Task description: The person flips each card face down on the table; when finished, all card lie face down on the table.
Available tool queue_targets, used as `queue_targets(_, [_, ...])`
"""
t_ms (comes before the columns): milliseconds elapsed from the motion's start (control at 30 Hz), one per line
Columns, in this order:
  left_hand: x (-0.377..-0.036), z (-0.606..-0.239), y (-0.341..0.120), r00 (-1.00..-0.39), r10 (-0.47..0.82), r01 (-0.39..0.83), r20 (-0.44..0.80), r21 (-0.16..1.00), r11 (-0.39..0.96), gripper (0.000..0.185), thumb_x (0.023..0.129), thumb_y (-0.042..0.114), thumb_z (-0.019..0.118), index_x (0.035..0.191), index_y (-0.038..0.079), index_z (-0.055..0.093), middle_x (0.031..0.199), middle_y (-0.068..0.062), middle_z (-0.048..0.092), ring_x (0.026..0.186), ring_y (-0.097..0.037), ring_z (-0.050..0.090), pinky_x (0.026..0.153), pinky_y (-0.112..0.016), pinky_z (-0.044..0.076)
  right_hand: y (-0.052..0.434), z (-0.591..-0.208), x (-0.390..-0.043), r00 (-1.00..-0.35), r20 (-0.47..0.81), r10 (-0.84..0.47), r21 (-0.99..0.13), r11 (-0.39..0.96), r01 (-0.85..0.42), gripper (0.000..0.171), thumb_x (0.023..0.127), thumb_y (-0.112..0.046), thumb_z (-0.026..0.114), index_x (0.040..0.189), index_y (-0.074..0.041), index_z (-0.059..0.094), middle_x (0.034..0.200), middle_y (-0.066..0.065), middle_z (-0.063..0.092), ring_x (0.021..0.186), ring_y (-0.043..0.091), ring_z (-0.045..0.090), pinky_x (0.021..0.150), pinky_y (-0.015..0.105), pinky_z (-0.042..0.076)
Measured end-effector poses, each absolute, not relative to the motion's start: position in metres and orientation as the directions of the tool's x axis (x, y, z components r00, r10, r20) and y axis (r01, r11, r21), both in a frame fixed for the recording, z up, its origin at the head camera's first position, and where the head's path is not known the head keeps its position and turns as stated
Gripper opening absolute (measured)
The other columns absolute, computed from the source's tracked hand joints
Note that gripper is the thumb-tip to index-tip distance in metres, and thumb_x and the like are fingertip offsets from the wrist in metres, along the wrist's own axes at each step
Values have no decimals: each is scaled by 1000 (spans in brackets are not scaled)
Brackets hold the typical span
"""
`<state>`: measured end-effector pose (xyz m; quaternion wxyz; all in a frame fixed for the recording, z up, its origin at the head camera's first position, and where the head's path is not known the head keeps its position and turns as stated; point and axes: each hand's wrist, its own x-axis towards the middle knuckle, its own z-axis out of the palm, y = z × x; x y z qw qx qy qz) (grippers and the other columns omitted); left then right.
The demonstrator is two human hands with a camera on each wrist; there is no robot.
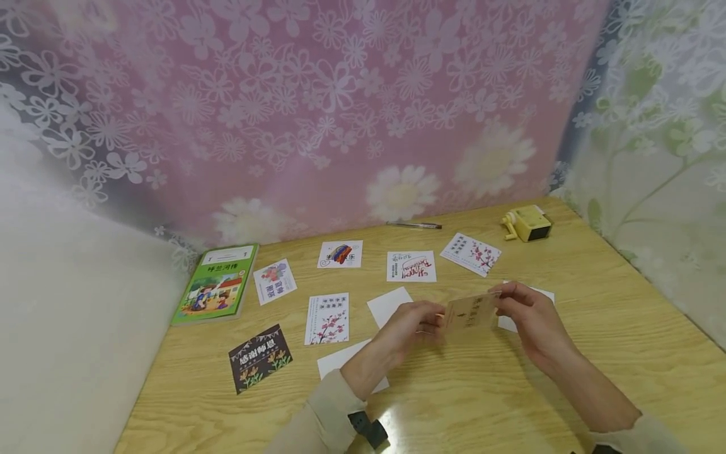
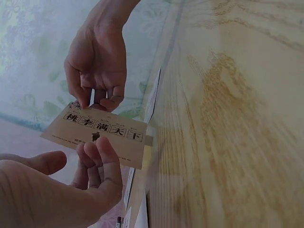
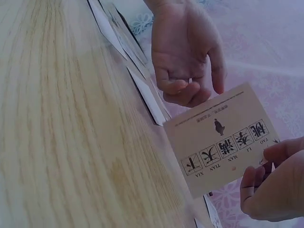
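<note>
A tan card (image 1: 469, 313) with a row of black characters is held up above the wooden table (image 1: 510, 391). My right hand (image 1: 499, 299) pinches its corner between thumb and fingers, which the right wrist view shows on the card (image 3: 223, 142) at my right hand (image 3: 266, 159). My left hand (image 1: 433, 321) is at the card's opposite edge with its fingers loosely curled. In the left wrist view its fingertips (image 2: 97, 152) overlap the card (image 2: 102, 129) while the thumb stays clear. From the right wrist, my left hand (image 3: 194, 90) looks slightly apart from the card.
Several printed cards lie spread on the table, among them a dark one (image 1: 259, 356) and blank white ones (image 1: 388, 304). At the left lies a green book (image 1: 218, 284). A pen (image 1: 414, 225) and a yellow sharpener (image 1: 527, 224) are at the back. Floral curtains enclose the table.
</note>
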<state>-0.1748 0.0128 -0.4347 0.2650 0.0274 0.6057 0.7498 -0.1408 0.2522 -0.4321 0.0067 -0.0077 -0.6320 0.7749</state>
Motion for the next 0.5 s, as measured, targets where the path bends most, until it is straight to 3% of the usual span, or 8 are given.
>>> queue_targets(133, [-178,-433,14,-866,429,-354,-256,920,-166,25,102,11,63,115,-9,70,93,-7,71,84,-14,67,91,-36,62,255,-432,-140,-999,37,-11,-977,-209,-34,14,103,-3,63,105,-9,76,106,-8,67,96,8,62,86,21,55])
queue_targets(333, [-181,-432,14,-882,396,-359,-255,908,-214,28,99,9,69,118,-11,71,100,-15,73,84,-17,71,88,-35,64,256,-438,-139,-997,51,-59,-989,-143,-42,14,102,0,62,101,-2,76,110,-8,69,114,6,56,93,14,48])
queue_targets(500, [-181,-434,11,-896,353,-364,-268,901,-238,26,96,1,70,121,-8,71,106,-10,72,91,-20,73,95,-38,61,254,-442,-140,-995,73,-68,-996,-61,-69,12,100,1,65,103,4,76,120,-9,67,124,7,48,91,13,49])
